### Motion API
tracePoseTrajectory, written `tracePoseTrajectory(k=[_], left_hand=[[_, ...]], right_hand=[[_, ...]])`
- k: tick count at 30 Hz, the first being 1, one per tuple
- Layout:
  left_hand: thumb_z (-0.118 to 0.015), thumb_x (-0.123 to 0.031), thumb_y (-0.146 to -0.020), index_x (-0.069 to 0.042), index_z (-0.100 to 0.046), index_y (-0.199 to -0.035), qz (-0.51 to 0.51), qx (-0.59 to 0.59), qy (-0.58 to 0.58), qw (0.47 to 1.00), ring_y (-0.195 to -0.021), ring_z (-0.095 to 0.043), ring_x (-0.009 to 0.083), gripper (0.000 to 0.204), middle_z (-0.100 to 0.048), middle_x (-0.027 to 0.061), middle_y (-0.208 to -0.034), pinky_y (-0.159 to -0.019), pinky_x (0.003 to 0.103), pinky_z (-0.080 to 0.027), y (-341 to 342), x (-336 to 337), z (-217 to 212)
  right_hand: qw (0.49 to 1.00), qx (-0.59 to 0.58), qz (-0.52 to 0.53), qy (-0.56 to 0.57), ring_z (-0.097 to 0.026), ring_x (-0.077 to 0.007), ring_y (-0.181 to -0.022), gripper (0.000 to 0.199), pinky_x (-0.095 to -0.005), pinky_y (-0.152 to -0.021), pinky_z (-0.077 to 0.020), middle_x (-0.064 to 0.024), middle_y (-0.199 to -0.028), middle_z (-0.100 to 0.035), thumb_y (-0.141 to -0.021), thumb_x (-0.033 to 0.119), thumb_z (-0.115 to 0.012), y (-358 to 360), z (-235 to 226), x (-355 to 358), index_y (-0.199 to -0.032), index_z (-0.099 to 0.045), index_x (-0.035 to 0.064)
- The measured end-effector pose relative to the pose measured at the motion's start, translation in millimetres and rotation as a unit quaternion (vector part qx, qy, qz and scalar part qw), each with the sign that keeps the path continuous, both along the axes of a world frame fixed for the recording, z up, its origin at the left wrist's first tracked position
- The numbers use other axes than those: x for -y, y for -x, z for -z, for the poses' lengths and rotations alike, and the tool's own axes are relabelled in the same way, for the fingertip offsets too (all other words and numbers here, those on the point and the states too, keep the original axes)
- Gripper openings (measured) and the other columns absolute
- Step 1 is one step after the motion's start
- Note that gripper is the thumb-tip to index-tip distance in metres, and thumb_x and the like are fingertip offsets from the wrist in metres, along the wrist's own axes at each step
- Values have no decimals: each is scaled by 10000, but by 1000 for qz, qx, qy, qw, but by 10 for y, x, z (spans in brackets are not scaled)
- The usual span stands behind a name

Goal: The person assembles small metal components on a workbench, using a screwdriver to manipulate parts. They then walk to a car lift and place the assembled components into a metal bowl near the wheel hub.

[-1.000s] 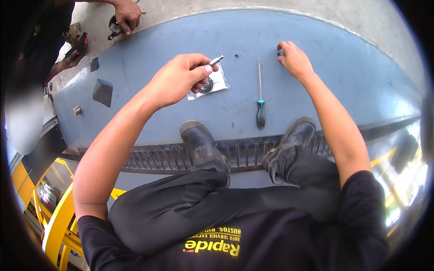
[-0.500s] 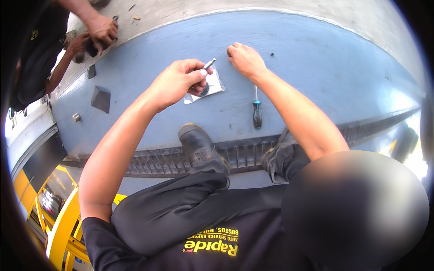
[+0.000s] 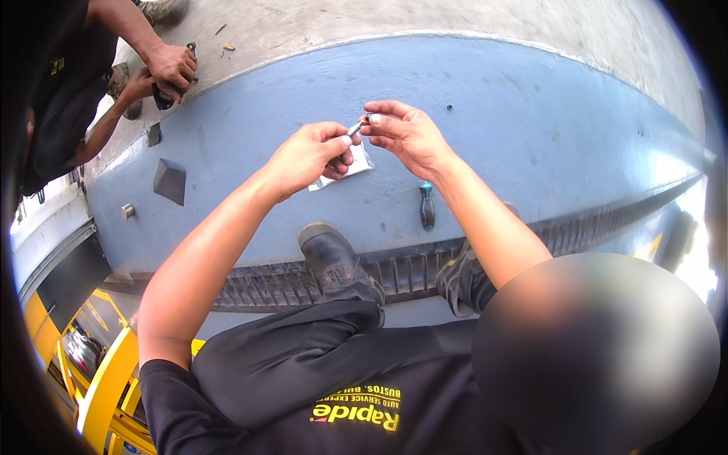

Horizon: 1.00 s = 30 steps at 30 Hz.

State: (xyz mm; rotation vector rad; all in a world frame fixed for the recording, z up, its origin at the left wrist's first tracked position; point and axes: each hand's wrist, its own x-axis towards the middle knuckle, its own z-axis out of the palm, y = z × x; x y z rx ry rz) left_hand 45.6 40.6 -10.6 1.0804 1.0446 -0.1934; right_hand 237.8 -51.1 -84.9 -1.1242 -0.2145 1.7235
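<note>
**Slim metal pin above a blue platform**

The left hand pinches it; the right hand pinches a small dark piece, hard to make out, at its tip. Hands partly cover a white packet; the right wrist hides the screwdriver's shaft. Concrete floor lies beyond.

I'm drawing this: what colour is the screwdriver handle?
The screwdriver handle is black and teal, best in the head view.
</note>
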Motion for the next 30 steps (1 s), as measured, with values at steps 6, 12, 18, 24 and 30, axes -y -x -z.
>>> tracePoseTrajectory(k=[6,12,18,24,30], left_hand=[[-506,-204,-1065,-17,-644,-1184,5,12,-12,1000,-807,-617,98,261,-650,17,-892,-751,294,-554,42,-3,30],[-518,-203,-1060,-25,-677,-1155,14,1,-50,999,-689,-547,69,257,-606,-14,-824,-631,244,-490,66,-61,-210],[-531,-229,-1053,-47,-707,-1161,35,3,-97,995,-670,-485,49,275,-564,-52,-774,-611,220,-421,28,-138,-461],[-553,-231,-1042,-22,-701,-1172,64,34,-225,972,-714,-503,68,287,-601,-27,-778,-645,273,-433,32,-171,-800],[-586,-223,-1032,-40,-687,-1224,46,96,-217,970,-729,-480,47,285,-604,-42,-813,-653,210,-405,55,-162,-1056]], right_hand=[[999,4,-37,2,-663,-164,-955,234,-309,-858,-554,-98,-1054,-708,-995,119,-668,42,-112,-62,-1183,-671,-20],[997,25,-76,-26,-645,-114,-865,222,-279,-789,-547,-42,-976,-709,-977,161,-708,-6,-241,-110,-1152,-697,24],[981,122,-126,-78,-634,-110,-842,209,-259,-761,-530,-42,-970,-712,-945,148,-743,-128,-453,-250,-1108,-715,20],[962,157,-106,-199,-659,-126,-854,250,-280,-793,-554,-67,-1007,-719,-898,58,-767,-228,-887,-349,-1135,-711,2],[948,177,-128,-231,-701,-162,-992,259,-301,-906,-568,-87,-1056,-733,-882,25,-762,-293,-1266,-411,-1135,-716,-5]])
